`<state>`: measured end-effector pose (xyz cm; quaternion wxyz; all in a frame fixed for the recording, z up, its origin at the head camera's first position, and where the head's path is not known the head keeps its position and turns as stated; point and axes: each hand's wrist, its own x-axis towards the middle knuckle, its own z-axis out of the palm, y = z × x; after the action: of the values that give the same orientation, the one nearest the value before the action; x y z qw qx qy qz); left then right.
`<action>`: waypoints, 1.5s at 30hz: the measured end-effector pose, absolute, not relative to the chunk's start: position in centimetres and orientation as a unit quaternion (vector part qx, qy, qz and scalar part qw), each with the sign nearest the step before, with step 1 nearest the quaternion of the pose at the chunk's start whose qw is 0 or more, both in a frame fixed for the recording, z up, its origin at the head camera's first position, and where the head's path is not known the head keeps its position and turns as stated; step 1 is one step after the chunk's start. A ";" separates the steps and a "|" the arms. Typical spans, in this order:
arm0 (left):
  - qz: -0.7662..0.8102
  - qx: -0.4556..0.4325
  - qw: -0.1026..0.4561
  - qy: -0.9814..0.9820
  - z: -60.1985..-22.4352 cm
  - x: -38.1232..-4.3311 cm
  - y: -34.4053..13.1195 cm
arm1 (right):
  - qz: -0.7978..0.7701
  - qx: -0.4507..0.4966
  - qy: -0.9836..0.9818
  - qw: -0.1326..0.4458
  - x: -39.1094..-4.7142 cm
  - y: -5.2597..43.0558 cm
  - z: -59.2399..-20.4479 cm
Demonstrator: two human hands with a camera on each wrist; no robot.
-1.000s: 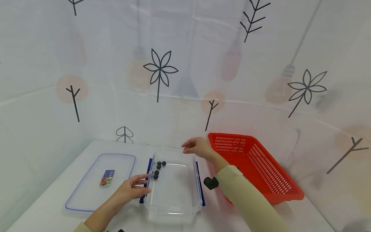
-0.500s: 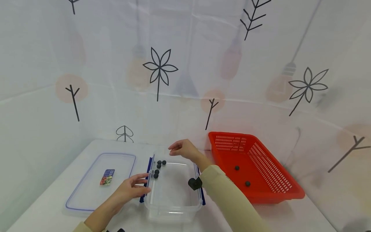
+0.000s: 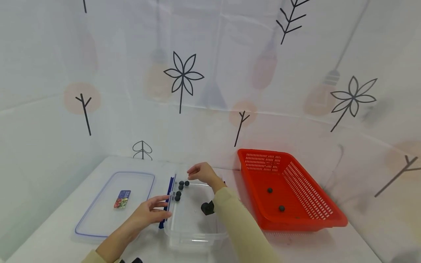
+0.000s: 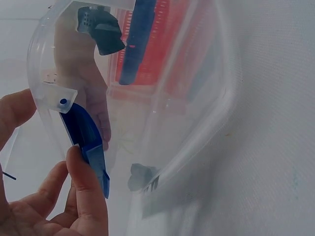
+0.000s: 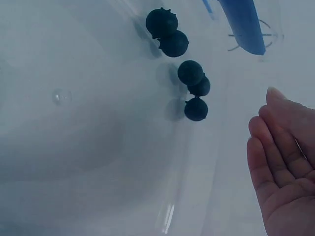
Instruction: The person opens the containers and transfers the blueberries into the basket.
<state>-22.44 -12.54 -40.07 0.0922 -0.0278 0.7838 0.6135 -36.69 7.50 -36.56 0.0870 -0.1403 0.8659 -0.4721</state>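
A clear plastic container (image 3: pixel 197 235) with blue side latches stands in the middle of the table. Several dark blueberries (image 3: pixel 178 193) lie inside along its left wall; in the right wrist view the blueberries (image 5: pixel 190 73) show small crowns. My left hand (image 3: pixel 149 212) is at the container's left side, its extended fingers touching the wall and the blue latch (image 4: pixel 88 135). Over the container's far end hovers my right hand (image 3: pixel 202 173), near the blueberries, fingertips close together and nothing between them. The right sleeve hides much of the container's right side.
To the right stands a red slotted basket (image 3: pixel 263 210) with two blueberries (image 3: pixel 270 190) on its floor. A clear lid (image 3: pixel 98 215) with a blue rim and a printed label (image 3: pixel 122 199) lies at the left. Behind the table hangs a patterned white cloth (image 3: pixel 210 128).
My right hand has moved left from beside the red basket to above the container's berries, uncovering two blueberries in the basket. The left hand has stayed at the container's side.
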 end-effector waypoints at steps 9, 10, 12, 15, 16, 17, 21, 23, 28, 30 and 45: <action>0.614 -0.021 0.094 0.783 -40.2 -22.6 -12.8 | -0.438 -0.115 0.888 0.081 -37.5 7.0 -38.5; 0.615 -0.022 0.094 0.782 -40.1 -22.6 -12.8 | -0.433 -0.117 0.890 0.081 -37.6 7.1 -38.7; 0.617 -0.024 0.094 0.781 -40.1 -22.6 -12.8 | -0.416 -0.128 0.896 0.084 -37.7 7.1 -38.9; 0.616 -0.026 0.095 0.781 -40.1 -22.6 -12.7 | -0.394 -0.155 0.901 0.094 -37.7 7.0 -39.2; 0.616 -0.027 0.095 0.782 -40.1 -22.5 -12.7 | -0.387 -0.161 0.902 0.099 -37.7 6.9 -39.3; 0.614 -0.027 0.095 0.783 -40.1 -22.5 -12.7 | -0.379 -0.169 0.904 0.101 -37.7 6.8 -39.4; 0.616 -0.022 0.098 0.781 -40.1 -22.5 -12.7 | -0.362 -0.174 0.910 0.101 -37.5 6.6 -39.5; 0.616 -0.019 0.099 0.781 -40.1 -22.5 -12.7 | -0.354 -0.167 0.914 0.103 -37.4 6.5 -39.6; 0.618 -0.016 0.101 0.779 -40.0 -22.4 -12.8 | -0.330 -0.160 0.922 0.127 -37.3 6.6 -39.7; 0.620 -0.013 0.101 0.778 -40.0 -22.4 -12.8 | -0.323 -0.165 0.922 0.137 -37.3 6.6 -39.7; 0.617 -0.022 0.099 0.780 -40.1 -22.6 -12.7 | -0.355 -0.238 0.895 0.131 -37.4 6.3 -36.5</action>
<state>-22.55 -12.69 -40.15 0.0988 -0.0220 0.7803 0.6172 -37.36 6.33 -36.50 0.1306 -0.2379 0.8946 -0.3549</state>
